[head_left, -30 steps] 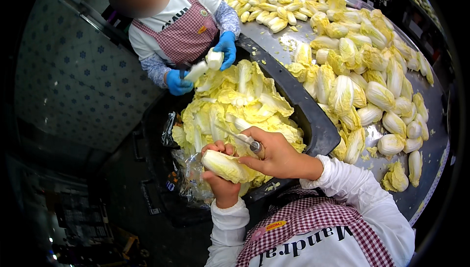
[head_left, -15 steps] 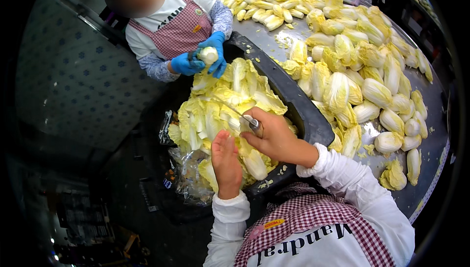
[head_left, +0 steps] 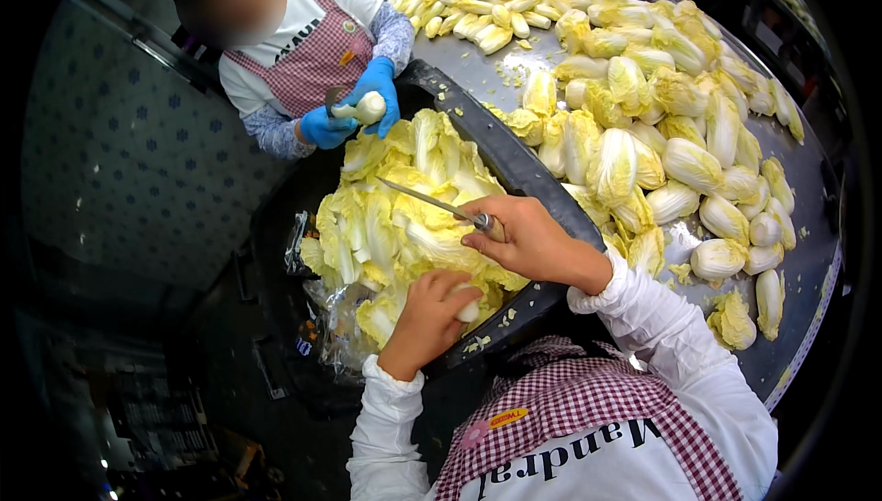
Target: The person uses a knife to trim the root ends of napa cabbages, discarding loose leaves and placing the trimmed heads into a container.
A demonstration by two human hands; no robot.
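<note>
My right hand (head_left: pixel 525 242) is closed round the handle of a knife (head_left: pixel 427 198), whose thin blade points left over the bin. Just below it, my left hand (head_left: pixel 430 315) has its fingers curled over a napa cabbage (head_left: pixel 468 310). Only the cabbage's pale end shows past the fingers. Under both hands, loose yellow-green cabbage leaves (head_left: pixel 390 225) fill a large black bin (head_left: pixel 542 175).
To the right, a metal table (head_left: pixel 808 308) bears many napa cabbages (head_left: pixel 694 165), with smaller ones piled at its far end. Across the bin a co-worker in blue gloves (head_left: pixel 378 87) holds a cabbage and a knife. Clear plastic wrap (head_left: pixel 342 317) hangs at the bin's left side.
My left hand has turned from upright and spread to curled over the cabbage in the bin. The knife in my right hand has moved slightly, and its blade now shows broadside.
</note>
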